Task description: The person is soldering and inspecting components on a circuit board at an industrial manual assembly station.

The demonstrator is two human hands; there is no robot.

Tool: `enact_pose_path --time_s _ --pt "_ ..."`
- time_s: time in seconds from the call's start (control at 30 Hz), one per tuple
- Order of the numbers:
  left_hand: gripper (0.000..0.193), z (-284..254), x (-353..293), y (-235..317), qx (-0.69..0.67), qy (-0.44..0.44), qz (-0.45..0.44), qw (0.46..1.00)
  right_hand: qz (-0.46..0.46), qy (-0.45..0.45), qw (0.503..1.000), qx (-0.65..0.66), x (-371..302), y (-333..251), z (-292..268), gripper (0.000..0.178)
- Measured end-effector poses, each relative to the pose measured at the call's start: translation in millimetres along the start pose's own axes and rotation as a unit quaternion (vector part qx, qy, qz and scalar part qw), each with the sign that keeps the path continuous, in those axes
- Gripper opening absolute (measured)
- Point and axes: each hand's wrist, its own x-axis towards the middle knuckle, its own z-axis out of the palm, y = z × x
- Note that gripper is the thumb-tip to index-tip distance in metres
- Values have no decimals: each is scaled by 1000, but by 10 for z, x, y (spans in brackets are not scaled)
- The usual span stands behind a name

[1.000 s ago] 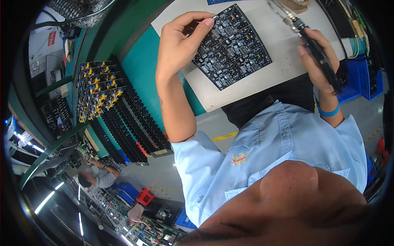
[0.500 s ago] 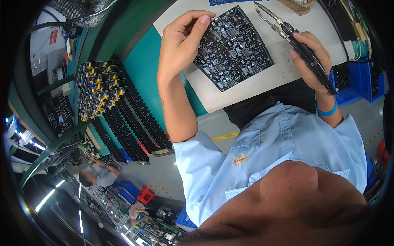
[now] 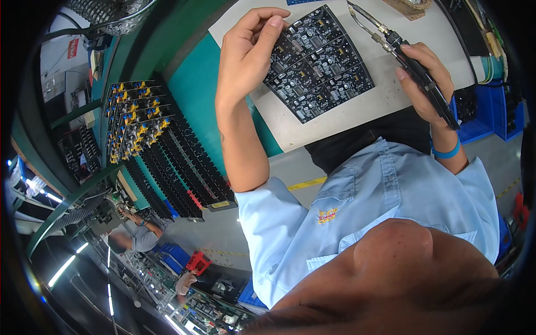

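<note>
A black panel of several joined circuit boards [image 3: 321, 70], crowded with small parts, lies on the pale work surface [image 3: 396, 103]. At its upper left edge is my left hand [image 3: 245, 58], thumb and fingers closed on the panel's rim; the fingertips are partly hidden. My right hand [image 3: 429, 84] is wrapped round the black handle of a soldering iron [image 3: 414, 68]. A thin metal tube runs alongside the iron's tip, and both point toward the far edge, beyond the panel's right side and apart from it.
To the left, a rack holds upright boards with yellow and blue parts [image 3: 134, 120] beside rows of black slotted strips [image 3: 176, 162]. Blue bins [image 3: 480, 114] stand at the right. A brown container [image 3: 410, 6] and a blue board [image 3: 301, 1] sit at the far edge. Another person [image 3: 142, 237] works at lower left.
My left hand and the panel have shifted very slightly toward the far edge. The soldering iron stays nearly where it was in my right hand.
</note>
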Motion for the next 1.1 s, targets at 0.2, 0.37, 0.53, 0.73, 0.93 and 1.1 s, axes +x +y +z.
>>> enact_pose_path --time_s 0.2,0.37,0.53,0.73,0.93,1.1 --pt "22 55 47 15 -69 8 -42 997 6 0 1000 0 -4 -7 4 44" --pt "22 71 40 18 -60 6 -47 997 14 0 1000 -5 -12 -17 -2 43" --pt "21 63 40 15 -66 1 -40 997 17 2 1000 -11 -12 -22 0 43" --pt "22 50 33 17 -62 -6 -38 997 20 1 1000 -9 -16 -15 6 43" --pt "22 32 26 8 -64 -11 -41 997 24 -2 1000 -10 -24 -13 9 43" --pt "23 29 25 13 -71 -21 -46 996 27 -7 1000 -9 -29 -17 -7 43"
